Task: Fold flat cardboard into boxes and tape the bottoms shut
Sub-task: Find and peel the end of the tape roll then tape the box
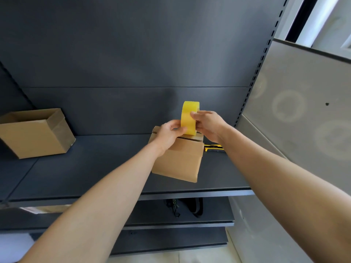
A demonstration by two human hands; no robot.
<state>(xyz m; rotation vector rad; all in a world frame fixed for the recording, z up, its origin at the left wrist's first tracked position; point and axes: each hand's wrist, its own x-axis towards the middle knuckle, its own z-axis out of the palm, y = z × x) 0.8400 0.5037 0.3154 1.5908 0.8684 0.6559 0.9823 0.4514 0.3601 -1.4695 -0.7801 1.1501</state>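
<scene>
Standing on edge over the box (178, 160), a yellow tape roll (190, 118) is held by both grips. Left grip (169, 133): fingers curled round the roll's lower edge. Right grip (207, 124): roll pinched at its right side. Box: flaps closed, seam uppermost, set on the shelf (95, 164), right of centre. Cutter (212, 148): yellow, laid just beside the box, at its right. Second box (34, 131): open-topped, placed well apart at the shelf's left end. Black straps (190, 205): seen on the shelf below.

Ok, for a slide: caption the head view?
Left hand and right hand hold yellow tape roll over cardboard box on shelf.
</scene>
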